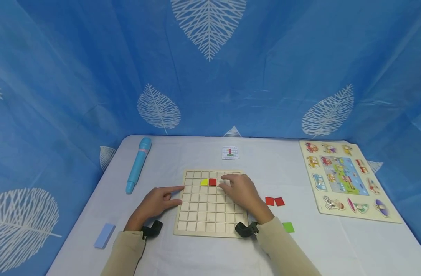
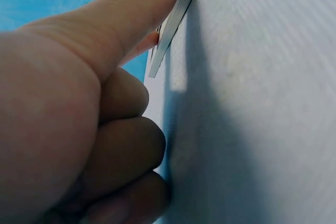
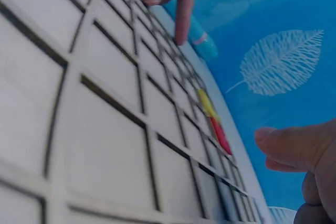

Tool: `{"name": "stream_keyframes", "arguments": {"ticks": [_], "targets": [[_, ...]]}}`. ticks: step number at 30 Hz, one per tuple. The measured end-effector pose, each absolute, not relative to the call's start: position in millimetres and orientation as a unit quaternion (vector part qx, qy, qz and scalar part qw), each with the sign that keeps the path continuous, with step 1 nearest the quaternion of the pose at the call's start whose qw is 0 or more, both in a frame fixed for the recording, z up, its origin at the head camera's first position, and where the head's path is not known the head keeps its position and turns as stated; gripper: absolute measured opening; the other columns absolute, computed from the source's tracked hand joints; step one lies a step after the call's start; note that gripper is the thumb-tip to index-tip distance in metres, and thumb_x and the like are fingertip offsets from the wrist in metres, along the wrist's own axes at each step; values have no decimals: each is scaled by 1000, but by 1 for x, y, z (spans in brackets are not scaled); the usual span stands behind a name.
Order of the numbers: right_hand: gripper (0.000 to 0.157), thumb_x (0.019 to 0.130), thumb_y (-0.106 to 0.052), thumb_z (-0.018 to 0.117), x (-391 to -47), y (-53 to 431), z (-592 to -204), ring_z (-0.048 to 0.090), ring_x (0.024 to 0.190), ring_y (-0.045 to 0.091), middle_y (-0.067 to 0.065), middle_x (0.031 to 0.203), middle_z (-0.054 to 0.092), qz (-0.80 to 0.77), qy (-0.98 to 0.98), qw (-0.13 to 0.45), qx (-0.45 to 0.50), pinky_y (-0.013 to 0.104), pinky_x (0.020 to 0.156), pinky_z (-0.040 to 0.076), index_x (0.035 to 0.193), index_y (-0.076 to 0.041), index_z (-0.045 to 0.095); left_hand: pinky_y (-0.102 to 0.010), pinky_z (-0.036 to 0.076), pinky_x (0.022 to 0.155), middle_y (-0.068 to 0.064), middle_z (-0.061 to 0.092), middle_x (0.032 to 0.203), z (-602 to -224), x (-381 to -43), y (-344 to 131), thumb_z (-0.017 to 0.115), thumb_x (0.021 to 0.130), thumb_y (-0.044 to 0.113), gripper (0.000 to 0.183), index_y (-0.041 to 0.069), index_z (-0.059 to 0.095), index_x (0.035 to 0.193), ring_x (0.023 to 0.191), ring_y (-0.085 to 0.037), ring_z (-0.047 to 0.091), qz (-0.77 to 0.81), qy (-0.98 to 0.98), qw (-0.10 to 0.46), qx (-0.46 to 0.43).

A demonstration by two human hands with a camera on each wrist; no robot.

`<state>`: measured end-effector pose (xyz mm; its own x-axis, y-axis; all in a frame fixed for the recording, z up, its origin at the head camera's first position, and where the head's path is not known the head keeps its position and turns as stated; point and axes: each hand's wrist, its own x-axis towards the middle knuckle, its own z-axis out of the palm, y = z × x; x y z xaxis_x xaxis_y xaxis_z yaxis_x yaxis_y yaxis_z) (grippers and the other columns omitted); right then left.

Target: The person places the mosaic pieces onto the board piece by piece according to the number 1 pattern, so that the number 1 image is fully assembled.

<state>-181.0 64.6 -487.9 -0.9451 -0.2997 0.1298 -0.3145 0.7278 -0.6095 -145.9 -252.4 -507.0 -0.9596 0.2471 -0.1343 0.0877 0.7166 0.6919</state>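
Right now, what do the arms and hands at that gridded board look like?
Long, plain beige sleeves reach both wrists. The left hand and right hand wear no gloves, and a small black camera is strapped at each wrist.

Room type cannot be determined; a screened-off tabletop (image 1: 334,245) station is indicated. The white surface is backed and flanked by blue cloth (image 1: 231,107) printed with pale leaves (image 1: 158,107), by which the surroundings are hidden. Play use is suggested by a grid board (image 1: 193,207) and a picture puzzle (image 1: 348,213).
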Motion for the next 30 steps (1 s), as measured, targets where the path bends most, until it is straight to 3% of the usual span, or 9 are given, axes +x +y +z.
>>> {"name": "stream_keyframes", "arguments": {"ticks": [3,6,15,20,30], "targets": [[30,93,-32,77,-177,73,-483,34,53,10,-7,51,40,329,-931,13,155,36,68,46,117,-14,78,-25,28,49,7,38,57,-508,-146,-252,82,88,34,54,25,67,138,51,-9,32,365,920,112,90],[25,92,-32,78,-173,81,-477,34,53,12,-6,53,39,331,-933,18,142,32,55,32,112,-16,80,-25,29,49,7,38,57,-508,-146,-251,81,88,34,54,25,67,138,51,-9,33,364,920,111,89],[8,91,-26,80,-156,114,-468,25,49,6,-10,51,30,314,-936,47,150,27,50,27,97,-21,80,-24,28,49,7,38,56,-508,-147,-251,81,88,34,54,24,66,139,50,-8,32,360,922,115,88],[5,92,-26,79,-147,138,-470,26,48,6,-12,51,31,292,-941,64,160,30,56,30,96,-23,79,-25,29,49,7,39,57,-506,-146,-251,81,89,34,53,23,67,139,51,-9,33,357,923,108,93],[4,94,-26,77,-125,186,-483,31,49,4,-15,51,35,297,-944,24,143,25,51,31,95,-22,77,-25,28,49,7,38,56,-508,-144,-252,81,88,35,54,23,67,139,50,-9,32,359,922,105,98]]}}
